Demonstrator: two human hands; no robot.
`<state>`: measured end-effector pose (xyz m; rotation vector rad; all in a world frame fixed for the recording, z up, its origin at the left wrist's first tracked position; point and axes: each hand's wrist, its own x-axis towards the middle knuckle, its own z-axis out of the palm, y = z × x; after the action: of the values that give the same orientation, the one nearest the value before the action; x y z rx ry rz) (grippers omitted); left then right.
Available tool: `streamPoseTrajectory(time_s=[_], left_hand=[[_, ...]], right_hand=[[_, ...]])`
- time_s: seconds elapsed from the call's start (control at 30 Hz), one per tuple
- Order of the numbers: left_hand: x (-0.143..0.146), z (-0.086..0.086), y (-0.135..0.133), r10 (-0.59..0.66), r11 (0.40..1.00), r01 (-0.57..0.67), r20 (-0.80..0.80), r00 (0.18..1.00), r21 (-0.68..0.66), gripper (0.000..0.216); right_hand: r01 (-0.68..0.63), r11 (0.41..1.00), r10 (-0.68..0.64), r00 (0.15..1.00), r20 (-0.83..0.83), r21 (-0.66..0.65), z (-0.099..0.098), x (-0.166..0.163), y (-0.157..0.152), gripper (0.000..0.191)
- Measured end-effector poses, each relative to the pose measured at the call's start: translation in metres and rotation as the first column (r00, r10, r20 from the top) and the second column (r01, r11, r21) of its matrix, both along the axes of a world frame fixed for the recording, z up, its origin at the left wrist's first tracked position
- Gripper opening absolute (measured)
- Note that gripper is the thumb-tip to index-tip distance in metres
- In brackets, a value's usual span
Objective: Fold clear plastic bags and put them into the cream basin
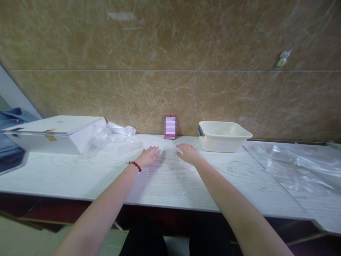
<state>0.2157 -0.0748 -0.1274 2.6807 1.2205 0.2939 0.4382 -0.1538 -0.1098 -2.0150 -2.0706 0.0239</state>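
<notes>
My left hand (149,156), below a red bead bracelet (135,165), reaches over the white wood-grain table (165,181). Its fingers are spread, with nothing seen in them. A short gap away, my right hand (187,153) is also open, thumb apart from the fingers; I cannot tell whether either palm touches the tabletop. Beyond the gap between the hands, a phone (170,127) in a red case leans upright against the wall, its screen lit and blurred. A whitish, see-through flat piece (130,147) lies just left of my left hand.
A cream plastic basin (225,142) with a grey handle stands right of the phone. At the left are a white box (55,133) and crumpled clear bags (99,138). Clear plastic sheeting (301,167) covers the right side. The marbled wall (170,89) borders the table's back.
</notes>
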Motion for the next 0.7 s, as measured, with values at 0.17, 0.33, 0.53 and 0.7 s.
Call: streamPoseTrajectory(time_s=[0.17,0.33,0.53,0.7], left_hand=[[0.037,0.029,0.014,-0.123,0.992,0.123,-0.011,0.992,0.029,0.046],[0.065,0.03,-0.015,-0.293,0.956,0.294,-0.066,0.954,0.017,0.038],[0.056,0.016,-0.052,-0.548,0.836,0.543,-0.087,0.832,-0.08,0.043],[0.053,0.012,-0.055,-0.502,0.862,0.487,-0.108,0.858,-0.142,0.056]], right_hand=[[0.204,0.972,-0.206,0.978,-0.011,-0.119,0.01,0.027,0.001,0.033],[0.154,0.908,-0.151,0.988,0.039,-0.39,0.013,0.037,-0.022,0.027],[0.143,0.93,-0.134,0.99,0.05,-0.338,0.015,0.025,-0.024,0.019],[0.211,0.958,-0.218,0.976,-0.015,-0.194,0.009,0.024,-0.019,0.023]])
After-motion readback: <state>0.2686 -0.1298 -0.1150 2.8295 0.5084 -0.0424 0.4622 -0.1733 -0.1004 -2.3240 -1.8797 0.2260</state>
